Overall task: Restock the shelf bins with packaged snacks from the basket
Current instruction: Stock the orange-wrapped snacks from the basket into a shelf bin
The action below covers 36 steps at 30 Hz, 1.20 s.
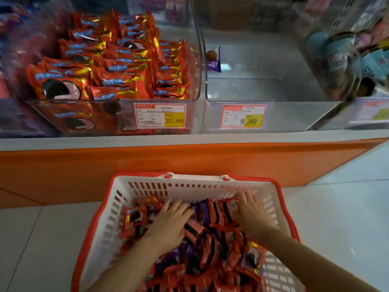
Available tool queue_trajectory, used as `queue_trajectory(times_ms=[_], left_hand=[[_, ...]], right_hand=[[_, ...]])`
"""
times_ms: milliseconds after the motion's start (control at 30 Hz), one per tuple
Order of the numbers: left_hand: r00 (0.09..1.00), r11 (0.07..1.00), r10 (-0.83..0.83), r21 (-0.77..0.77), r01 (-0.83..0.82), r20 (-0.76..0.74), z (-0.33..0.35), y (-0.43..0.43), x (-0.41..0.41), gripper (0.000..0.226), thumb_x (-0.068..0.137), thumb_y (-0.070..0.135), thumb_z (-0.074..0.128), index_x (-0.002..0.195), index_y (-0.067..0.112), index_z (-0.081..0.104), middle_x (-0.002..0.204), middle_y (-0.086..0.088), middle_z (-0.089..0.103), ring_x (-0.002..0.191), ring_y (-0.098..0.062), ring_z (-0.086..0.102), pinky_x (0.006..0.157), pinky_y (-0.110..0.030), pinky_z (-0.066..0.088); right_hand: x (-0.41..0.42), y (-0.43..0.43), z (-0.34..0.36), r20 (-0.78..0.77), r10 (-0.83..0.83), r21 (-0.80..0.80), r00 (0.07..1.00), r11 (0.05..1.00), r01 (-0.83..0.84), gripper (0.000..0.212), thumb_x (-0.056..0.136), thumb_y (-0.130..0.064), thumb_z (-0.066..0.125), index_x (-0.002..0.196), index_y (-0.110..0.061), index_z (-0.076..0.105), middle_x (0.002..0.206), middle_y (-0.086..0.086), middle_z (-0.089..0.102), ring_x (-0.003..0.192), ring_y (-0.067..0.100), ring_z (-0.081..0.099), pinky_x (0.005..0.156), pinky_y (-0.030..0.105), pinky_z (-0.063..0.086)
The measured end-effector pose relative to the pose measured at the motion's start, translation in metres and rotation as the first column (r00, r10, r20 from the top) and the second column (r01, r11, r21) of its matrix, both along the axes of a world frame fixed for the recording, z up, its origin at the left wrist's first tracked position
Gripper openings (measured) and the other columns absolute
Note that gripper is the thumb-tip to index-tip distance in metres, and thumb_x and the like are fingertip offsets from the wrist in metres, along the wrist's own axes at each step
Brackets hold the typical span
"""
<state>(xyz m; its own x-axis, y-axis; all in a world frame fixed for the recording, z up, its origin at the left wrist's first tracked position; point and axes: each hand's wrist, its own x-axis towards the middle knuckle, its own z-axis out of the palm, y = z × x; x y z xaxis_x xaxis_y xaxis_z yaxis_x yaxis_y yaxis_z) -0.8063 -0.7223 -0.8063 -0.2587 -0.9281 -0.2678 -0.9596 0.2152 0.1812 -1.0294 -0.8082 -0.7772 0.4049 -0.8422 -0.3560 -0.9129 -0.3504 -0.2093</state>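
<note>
Basket [147,186]: left hand [168,223] and right hand [251,212] are laid flat, fingers spread, nothing gripped; red packets [134,218] are best scooped between them, purple packets [202,209] left out.

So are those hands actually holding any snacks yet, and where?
Nothing looks gripped yet. The left hand and right hand lie with fingers mostly straight on top of the snack packets in the basket.
</note>
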Motion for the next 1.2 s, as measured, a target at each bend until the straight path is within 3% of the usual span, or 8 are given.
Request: queue_trajectory(times_ms=[133,367,633,767,867,1033,1133,1200], left_hand=[[0.992,0.983,-0.112,0.152,0.102,0.063,-0.018,-0.009,-0.011,0.065,0.088,0.020,0.055,0.148,0.021,0.027,0.151,-0.004,0.026,0.143,-0.022,0.013,0.117,-0.043,-0.006],[0.982,0.979,-0.142,0.164,0.120,0.128,-0.033,-0.016,-0.021,0.063,0.085,0.003,0.057,0.141,0.018,0.033,0.146,-0.006,0.029,0.140,-0.028,0.017,0.117,-0.046,0.002],[0.996,0.993,0.078,0.082,-0.080,0.031,-0.009,-0.016,-0.015,0.056,0.092,0.048,0.051,0.140,0.025,0.034,0.142,0.007,0.038,0.136,-0.016,0.026,0.118,-0.040,0.001],[0.985,0.985,0.170,0.009,-0.170,-0.016,0.012,-0.011,-0.012,0.061,0.093,0.057,0.044,0.143,0.024,0.033,0.141,0.010,0.039,0.135,-0.014,0.028,0.117,-0.035,0.005],[0.970,0.971,0.237,-0.022,-0.239,-0.057,0.030,-0.007,-0.010,0.064,0.091,0.062,0.042,0.143,0.025,0.032,0.140,0.010,0.041,0.133,-0.013,0.030,0.115,-0.031,0.009],[0.888,0.895,0.420,-0.075,-0.439,-0.188,0.074,0.003,-0.013,0.067,0.093,0.059,0.041,0.145,0.023,0.020,0.138,0.006,0.045,0.129,-0.016,0.039,0.110,-0.029,0.020],[0.837,0.854,0.422,-0.157,-0.495,-0.348,0.101,0.009,-0.019,0.049,0.093,0.056,0.040,0.131,0.026,0.030,0.104,0.013,0.054,0.098,-0.010,0.055,0.100,-0.027,0.034],[0.773,0.830,0.400,-0.163,-0.534,-0.493,0.115,0.013,-0.023,0.040,0.092,0.053,0.044,0.121,0.028,0.034,0.083,0.016,0.055,0.072,-0.005,0.055,0.080,-0.025,0.045]], right_hand=[[-0.009,-0.004,-0.029,-0.029,-0.114,0.094,0.993,0.989,0.117,0.051,0.099,-0.036,0.036,0.143,-0.011,0.027,0.145,0.008,0.038,0.132,0.025,0.037,0.107,0.033,0.031],[0.001,-0.013,-0.045,-0.147,-0.068,0.005,0.987,0.998,0.069,0.058,0.094,-0.037,0.050,0.140,-0.007,0.029,0.145,0.011,0.037,0.134,0.027,0.031,0.111,0.034,0.023],[0.001,-0.006,-0.043,0.176,-0.352,0.099,0.919,0.935,0.339,0.044,0.089,-0.022,0.061,0.127,-0.013,0.041,0.122,0.009,0.056,0.115,0.027,0.050,0.094,0.035,0.043],[0.005,-0.001,-0.040,0.082,-0.182,0.055,0.980,0.982,0.178,0.030,0.090,-0.023,0.057,0.120,-0.020,0.053,0.116,0.002,0.064,0.108,0.024,0.058,0.089,0.035,0.050],[0.009,0.004,-0.027,0.040,-0.059,-0.003,0.997,0.998,0.059,0.037,0.091,-0.036,0.058,0.126,-0.023,0.055,0.130,-0.001,0.049,0.122,0.021,0.047,0.099,0.034,0.045],[0.024,0.015,0.018,0.363,-0.149,0.097,0.920,0.988,0.122,0.031,0.097,-0.039,0.046,0.118,-0.018,0.038,0.113,0.003,0.058,0.100,0.021,0.059,0.085,0.036,0.050],[0.038,0.027,0.054,0.550,-0.187,0.168,0.814,0.979,0.111,0.031,0.097,-0.045,0.040,0.114,-0.021,0.032,0.102,0.001,0.062,0.089,0.015,0.060,0.081,0.034,0.049],[0.046,0.035,0.078,0.639,-0.181,0.177,0.748,0.980,0.086,0.026,0.097,-0.044,0.042,0.109,-0.023,0.032,0.097,-0.003,0.061,0.088,0.011,0.059,0.081,0.032,0.049]])
